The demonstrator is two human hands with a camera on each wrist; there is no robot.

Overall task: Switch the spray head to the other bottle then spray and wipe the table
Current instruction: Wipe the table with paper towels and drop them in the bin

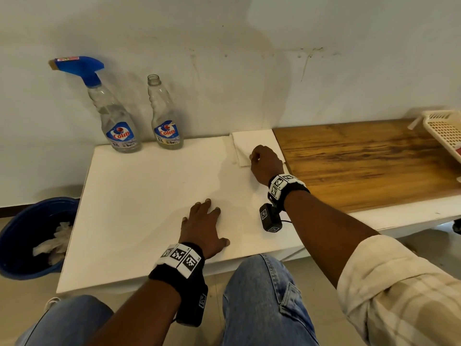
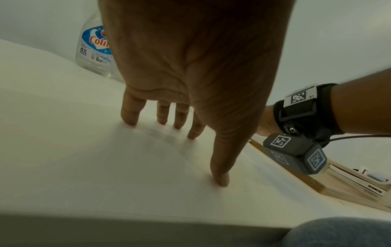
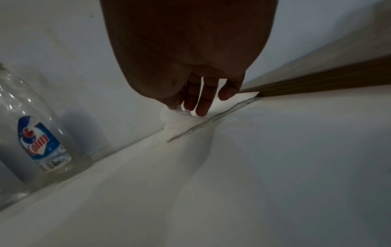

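The right hand (image 1: 266, 163) reaches to the far right corner of the flat white tabletop (image 1: 139, 196); its fingers (image 3: 204, 103) curl down onto a folded white paper tissue (image 1: 254, 143) and pinch up a fold of it at its near left edge, thumb against fingertips; the tissue lies flat against the seam where the white top meets the brown wooden board (image 1: 361, 161) on the right. The left hand (image 1: 203, 228) lies spread and flat on the near middle of the tabletop, fingertips and thumb pressed to the surface, holding nothing.

At the far left edge, against the pale wall, stand two clear plastic bottles with blue and red labels, just beside each other but apart; the left bottle (image 1: 113, 118) carries the blue trigger spray head (image 1: 78, 68), its nozzle pointing left; the right bottle (image 1: 164, 116) has a bare open neck. Both are well apart from either hand; a broad bare stretch of white top lies between the bottles and the left hand.

A round blue bin (image 1: 27, 236) holding crumpled white paper sits on the floor off the table's left edge; a cream slotted plastic basket (image 1: 444, 131) rests on the far right of the board.
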